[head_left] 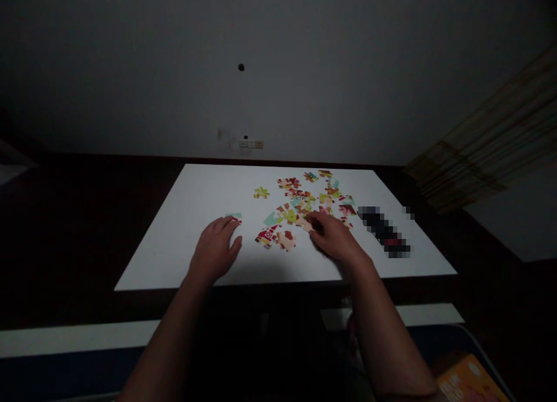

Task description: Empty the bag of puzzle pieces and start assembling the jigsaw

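Observation:
Loose jigsaw puzzle pieces lie in a scattered heap on the white table. Flat on the left side of the table rests my left hand [213, 248], thumb apart from the fingers. Its fingertips touch or partly cover a green and red puzzle piece [235, 217]. At the right edge of the heap, the fingers of my right hand [333, 234] curl together at a pale puzzle piece [306, 224]; their tips are partly hidden. Between the hands lie a red barn piece [266, 235] and a cream and brown piece [286, 241]. Farther back sits a single yellow-green piece [261, 192].
A dark, pixelated object [385, 231] lies at the table's right side. An orange box [472, 381] is at the lower right, below table height. Behind the table [165, 239] stands a grey wall with sockets [251, 144]; a striped curtain [487, 135] hangs at right.

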Available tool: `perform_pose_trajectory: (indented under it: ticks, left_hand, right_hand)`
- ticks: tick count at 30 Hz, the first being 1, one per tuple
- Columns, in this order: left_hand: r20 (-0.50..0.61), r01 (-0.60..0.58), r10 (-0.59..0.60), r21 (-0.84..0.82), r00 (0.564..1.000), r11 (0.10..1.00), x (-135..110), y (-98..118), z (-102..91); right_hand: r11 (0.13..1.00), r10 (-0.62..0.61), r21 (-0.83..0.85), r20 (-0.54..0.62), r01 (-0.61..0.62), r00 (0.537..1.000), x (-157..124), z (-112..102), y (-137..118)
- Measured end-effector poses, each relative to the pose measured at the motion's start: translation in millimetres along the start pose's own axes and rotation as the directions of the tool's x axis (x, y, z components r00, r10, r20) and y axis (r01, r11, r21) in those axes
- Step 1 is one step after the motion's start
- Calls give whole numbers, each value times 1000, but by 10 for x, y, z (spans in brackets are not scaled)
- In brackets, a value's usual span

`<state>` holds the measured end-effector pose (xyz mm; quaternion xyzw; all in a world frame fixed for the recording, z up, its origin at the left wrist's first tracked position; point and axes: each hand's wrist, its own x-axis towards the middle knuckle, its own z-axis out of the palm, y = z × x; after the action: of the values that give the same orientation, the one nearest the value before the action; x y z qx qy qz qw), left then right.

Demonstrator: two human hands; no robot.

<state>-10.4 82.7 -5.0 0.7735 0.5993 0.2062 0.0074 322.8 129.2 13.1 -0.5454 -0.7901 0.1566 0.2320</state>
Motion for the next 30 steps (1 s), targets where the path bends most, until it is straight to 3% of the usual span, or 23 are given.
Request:
perform_pose_trajectory:
  ticks: [8,16,18,23,27,30]
  left_hand:
    - [2,2,-1,-12,1000,1000,6,2,3]
    - [7,5,-5,-12,1000,1000,13,-3,15]
    - [7,3,-3,-6,1000,1000,15,0,10]
    - [19,-6,6,3,1000,1000,24,14,-12]
    - [13,4,-4,4,1000,1000,27,9,-4]
    - [10,7,-7,5,1000,1000,21,-1,11]
  right_hand:
    - [994,-16,-107,-65,9,998,103,-44,-108]
    - [976,-178,-118,49,183,983,77,135,-350]
    - [980,-155,-120,16,156,988,124,107,-302]
    - [981,43,-186,-106,-62,993,386,48,-55]
    - [976,56,-205,-87,-73,995,516,132,49]
    - [986,95,-124,-104,-108,990,537,194,95]
